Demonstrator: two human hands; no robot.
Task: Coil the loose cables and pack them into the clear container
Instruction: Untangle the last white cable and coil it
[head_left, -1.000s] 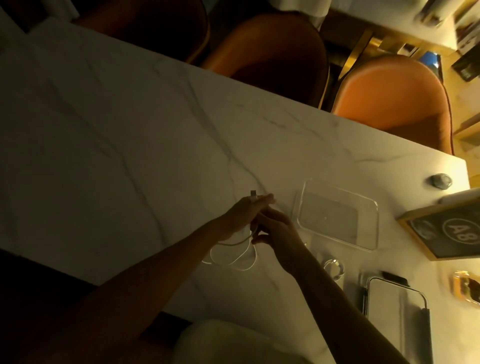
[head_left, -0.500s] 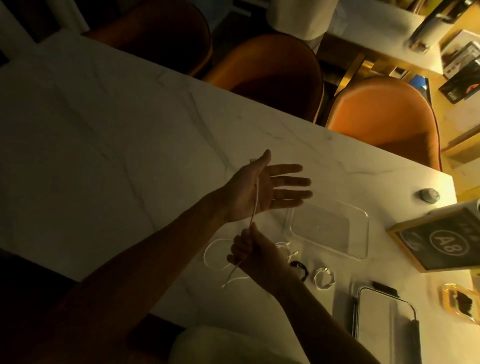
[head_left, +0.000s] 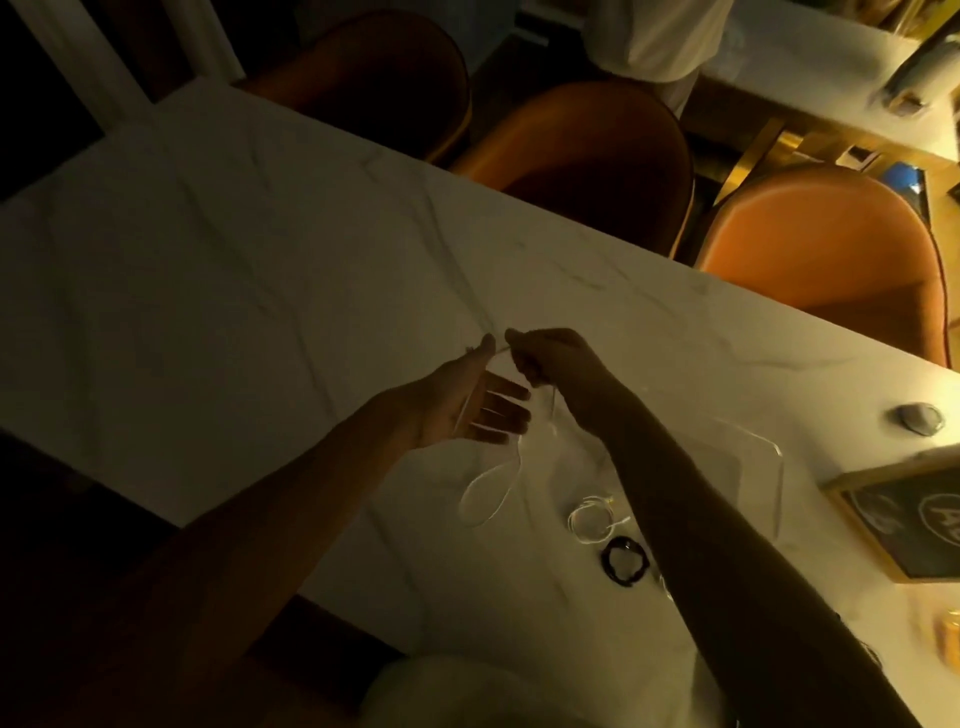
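A thin white cable (head_left: 491, 491) runs across the palm of my left hand (head_left: 470, 402), which is held flat with fingers spread, the cable caught by the thumb. My right hand (head_left: 553, 358) is shut on the same cable just past the left thumb tip. A loop of it hangs down to the marble table (head_left: 234, 291). The clear container (head_left: 769, 467) lies to the right, partly hidden behind my right forearm. A coiled white cable (head_left: 592, 519) and a coiled black cable (head_left: 623, 561) lie on the table beside it.
Three orange chairs (head_left: 831, 249) line the table's far edge. A framed dark sign (head_left: 909, 514) sits at the right edge, with a small grey round object (head_left: 919, 418) behind it. A second table (head_left: 810, 78) stands beyond the chairs.
My right hand has risen from below the left wrist to beyond the left thumb, drawing the cable over the left palm. The camera view has shifted.
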